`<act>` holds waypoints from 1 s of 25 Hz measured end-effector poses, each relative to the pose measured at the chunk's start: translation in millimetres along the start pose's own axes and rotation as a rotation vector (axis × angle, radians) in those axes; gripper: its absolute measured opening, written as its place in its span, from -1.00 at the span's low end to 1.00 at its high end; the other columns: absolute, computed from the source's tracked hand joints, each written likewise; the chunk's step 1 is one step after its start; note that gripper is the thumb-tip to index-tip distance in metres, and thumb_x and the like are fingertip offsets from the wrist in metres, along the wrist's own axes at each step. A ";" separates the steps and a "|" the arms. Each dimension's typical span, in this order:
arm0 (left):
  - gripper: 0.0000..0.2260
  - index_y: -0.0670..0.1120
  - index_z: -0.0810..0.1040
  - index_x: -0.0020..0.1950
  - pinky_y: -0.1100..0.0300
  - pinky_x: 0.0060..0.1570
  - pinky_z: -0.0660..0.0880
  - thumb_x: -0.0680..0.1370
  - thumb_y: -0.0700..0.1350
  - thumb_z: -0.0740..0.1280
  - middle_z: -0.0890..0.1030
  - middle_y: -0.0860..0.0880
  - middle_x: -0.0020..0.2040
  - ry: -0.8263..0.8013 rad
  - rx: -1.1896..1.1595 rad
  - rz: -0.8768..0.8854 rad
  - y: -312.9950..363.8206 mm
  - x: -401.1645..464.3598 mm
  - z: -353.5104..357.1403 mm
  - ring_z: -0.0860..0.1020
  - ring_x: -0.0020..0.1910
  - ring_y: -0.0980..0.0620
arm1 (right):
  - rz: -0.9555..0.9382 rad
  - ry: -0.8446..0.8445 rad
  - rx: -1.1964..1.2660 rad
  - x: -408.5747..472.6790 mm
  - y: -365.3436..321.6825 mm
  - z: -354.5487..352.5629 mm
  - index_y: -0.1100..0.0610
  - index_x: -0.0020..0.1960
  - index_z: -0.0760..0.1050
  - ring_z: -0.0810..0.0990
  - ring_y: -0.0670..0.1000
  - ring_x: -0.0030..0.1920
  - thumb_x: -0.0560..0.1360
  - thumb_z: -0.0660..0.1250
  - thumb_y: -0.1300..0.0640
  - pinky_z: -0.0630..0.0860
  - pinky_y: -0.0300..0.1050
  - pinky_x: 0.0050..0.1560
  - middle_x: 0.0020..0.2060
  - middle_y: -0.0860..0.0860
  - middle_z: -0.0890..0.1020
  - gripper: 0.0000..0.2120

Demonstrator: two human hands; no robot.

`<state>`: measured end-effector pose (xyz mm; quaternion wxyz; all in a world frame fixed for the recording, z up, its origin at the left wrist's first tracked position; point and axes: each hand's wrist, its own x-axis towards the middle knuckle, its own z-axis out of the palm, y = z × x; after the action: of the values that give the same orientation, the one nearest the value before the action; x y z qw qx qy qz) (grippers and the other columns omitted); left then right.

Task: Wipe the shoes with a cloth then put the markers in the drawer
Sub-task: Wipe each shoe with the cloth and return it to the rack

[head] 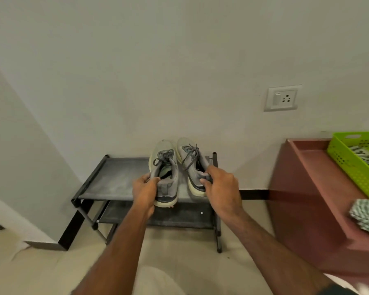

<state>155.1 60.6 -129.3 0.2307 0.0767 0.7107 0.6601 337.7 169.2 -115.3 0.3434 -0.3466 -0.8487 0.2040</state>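
Head view, shoes: left shoe (164, 169) and right shoe (193, 165), grey uppers, pale soles, over the rack's (115, 177) top shelf, toes to the wall.
Left hand (144, 189): fingers wrapped round left shoe's heel collar.
Right hand (221, 184): fingers clamped on right shoe's heel.
Handling, judged: light; soft upper gives, sole stiff; heel is the firm hold; laces may snag.
Cloth (366, 216): striped, on the red cabinet (307, 188), well apart.
Markers: not identifiable.

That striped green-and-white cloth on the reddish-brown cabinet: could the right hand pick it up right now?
Probably not yet. The right hand is gripping the heel of a grey lace-up shoe, so it is full. Nothing blocks the way to the striped cloth on the cabinet.
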 end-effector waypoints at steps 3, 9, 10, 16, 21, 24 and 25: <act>-0.88 -0.17 0.66 0.02 0.16 -0.31 0.62 0.60 -0.30 0.33 0.71 -0.18 -0.15 0.003 -0.025 -0.039 -9.0 11.7 7.6 0.68 -0.23 -0.05 | -0.021 0.007 -0.041 3.7 -0.5 21.0 0.07 0.05 0.56 0.65 0.01 -0.15 0.50 0.47 0.06 0.66 -0.04 -0.10 -0.12 0.00 0.67 -0.82; -0.86 -0.16 0.64 0.09 0.06 -0.19 0.61 0.62 -0.22 0.29 0.68 -0.17 -0.08 -0.102 0.323 -0.006 -26.7 43.6 18.8 0.66 -0.12 -0.08 | -0.046 -0.066 -0.172 10.8 14.9 53.7 0.05 0.06 0.52 0.65 0.13 -0.17 0.54 0.40 0.07 0.63 0.03 -0.18 -0.10 0.03 0.64 -0.87; -0.87 -0.15 0.62 0.07 0.06 -0.20 0.60 0.63 -0.23 0.27 0.67 -0.18 -0.07 -0.108 0.370 -0.009 -29.2 46.7 18.0 0.65 -0.11 -0.09 | -0.060 -0.092 -0.202 10.2 16.7 58.8 0.05 0.06 0.52 0.65 0.14 -0.18 0.55 0.38 0.08 0.62 0.03 -0.19 -0.09 0.04 0.64 -0.88; -0.84 -0.15 0.60 -0.01 0.16 -0.29 0.48 0.66 -0.24 0.23 0.63 -0.15 -0.13 -0.095 0.456 0.034 -26.3 67.2 6.1 0.57 -0.20 -0.01 | -0.188 -0.140 -0.333 8.1 18.4 77.0 0.07 0.02 0.57 0.64 0.15 -0.34 0.51 0.43 0.13 0.60 -0.03 -0.39 -0.24 0.07 0.64 -0.89; -0.83 -0.15 0.62 0.03 0.17 -0.26 0.50 0.67 -0.24 0.23 0.65 -0.16 -0.10 -0.112 0.452 0.068 -26.5 77.9 1.0 0.60 -0.17 -0.01 | -0.247 -0.124 -0.334 10.1 15.1 81.8 0.12 0.01 0.60 0.65 0.12 -0.41 0.47 0.48 0.20 0.61 -0.05 -0.46 -0.24 0.07 0.64 -0.87; -0.82 -0.13 0.63 0.10 0.01 -0.08 0.65 0.66 -0.27 0.24 0.68 -0.16 -0.05 -0.067 0.388 0.098 -23.2 77.7 -0.6 0.66 -0.05 -0.09 | -0.294 -0.124 -0.344 10.7 11.9 84.8 0.14 0.00 0.61 0.65 0.10 -0.40 0.48 0.46 0.22 0.63 -0.06 -0.43 -0.15 0.09 0.65 -0.89; -0.81 -0.12 0.63 0.11 -0.04 0.00 0.66 0.66 -0.27 0.24 0.68 -0.17 -0.04 -0.058 0.380 0.106 -23.3 78.2 -0.6 0.67 -0.02 -0.11 | -0.286 -0.131 -0.340 11.5 12.2 86.1 0.13 0.01 0.60 0.66 0.11 -0.38 0.51 0.43 0.22 0.64 -0.05 -0.40 -0.12 0.09 0.65 -0.91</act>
<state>90.4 89.6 -169.6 0.1976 0.1752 0.8104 0.5230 274.8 176.5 -176.0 0.2499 -0.2618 -0.9318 0.0295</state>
